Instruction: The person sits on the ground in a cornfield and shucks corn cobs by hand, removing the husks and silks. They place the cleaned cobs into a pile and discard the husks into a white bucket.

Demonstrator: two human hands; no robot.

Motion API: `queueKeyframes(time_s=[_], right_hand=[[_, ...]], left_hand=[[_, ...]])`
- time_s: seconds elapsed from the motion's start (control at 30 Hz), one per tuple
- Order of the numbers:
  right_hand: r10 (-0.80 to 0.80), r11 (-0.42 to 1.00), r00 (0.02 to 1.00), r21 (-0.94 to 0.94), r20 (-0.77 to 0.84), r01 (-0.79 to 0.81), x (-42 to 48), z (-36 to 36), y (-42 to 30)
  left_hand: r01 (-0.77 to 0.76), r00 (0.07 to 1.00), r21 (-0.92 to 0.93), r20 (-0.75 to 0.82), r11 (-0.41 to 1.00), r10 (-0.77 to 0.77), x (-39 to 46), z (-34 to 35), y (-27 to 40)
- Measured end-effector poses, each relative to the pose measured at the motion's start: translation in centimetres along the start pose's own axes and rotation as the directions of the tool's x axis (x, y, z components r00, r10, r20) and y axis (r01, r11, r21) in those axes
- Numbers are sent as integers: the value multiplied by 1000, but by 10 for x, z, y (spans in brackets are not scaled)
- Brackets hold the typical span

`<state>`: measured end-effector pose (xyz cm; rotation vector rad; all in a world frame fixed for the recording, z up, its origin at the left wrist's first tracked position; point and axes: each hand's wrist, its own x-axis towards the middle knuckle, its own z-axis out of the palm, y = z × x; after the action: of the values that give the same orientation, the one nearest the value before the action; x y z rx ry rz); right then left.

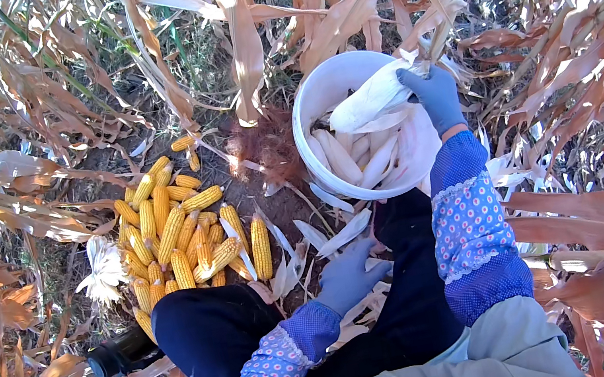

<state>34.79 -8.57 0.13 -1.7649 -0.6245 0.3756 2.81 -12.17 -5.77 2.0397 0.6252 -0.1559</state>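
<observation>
My right hand [435, 93], in a blue-grey glove, grips a corn ear in its pale husk [370, 99] by one end, over the mouth of a white plastic bucket [309, 145]. More husked-over ears [337, 157] lie inside the bucket. My left hand [351, 278], gloved alike, is between my legs above loose husk leaves, fingers apart, with nothing seen in it; its palm side is hidden. Left of it, beyond my left knee, bare yellow corn ears [170, 233] lie in a heap on the soil. One upright ear [261, 247] leans at the heap's right side.
Dry corn stalks and leaves [242, 35] surround the spot. Brown corn silk [267, 146] lies between heap and bucket. A pulled-open white husk [102, 271] is at the heap's left. A dark cylindrical object [122, 353] lies by my left knee. Stripped husk leaves [346, 233] lie below the bucket.
</observation>
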Motion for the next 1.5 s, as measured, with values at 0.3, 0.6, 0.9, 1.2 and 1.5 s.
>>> queueKeyframes(time_s=[0.3,0.6,0.9,1.2,1.5], right_hand=[[11,867,994,494,107,-63,-83,21,-88],[165,927,859,221,484,-302,-101,114,-70],[158,822,744,332,649,-464,-124,150,-79],[75,673,920,661,385,-331,-123,180,-47],[-210,972,957,149,201,182,-139,188,-55]], left_hand=[[-58,816,316,-531,947,228,-17,-149,36],[-171,839,-398,-539,901,-79,-29,-136,-12],[-237,880,-853,-391,465,-270,-24,-143,-30],[-255,818,-730,-513,634,-262,-13,-137,-31],[-370,716,-550,-682,748,-147,-5,-149,-32]])
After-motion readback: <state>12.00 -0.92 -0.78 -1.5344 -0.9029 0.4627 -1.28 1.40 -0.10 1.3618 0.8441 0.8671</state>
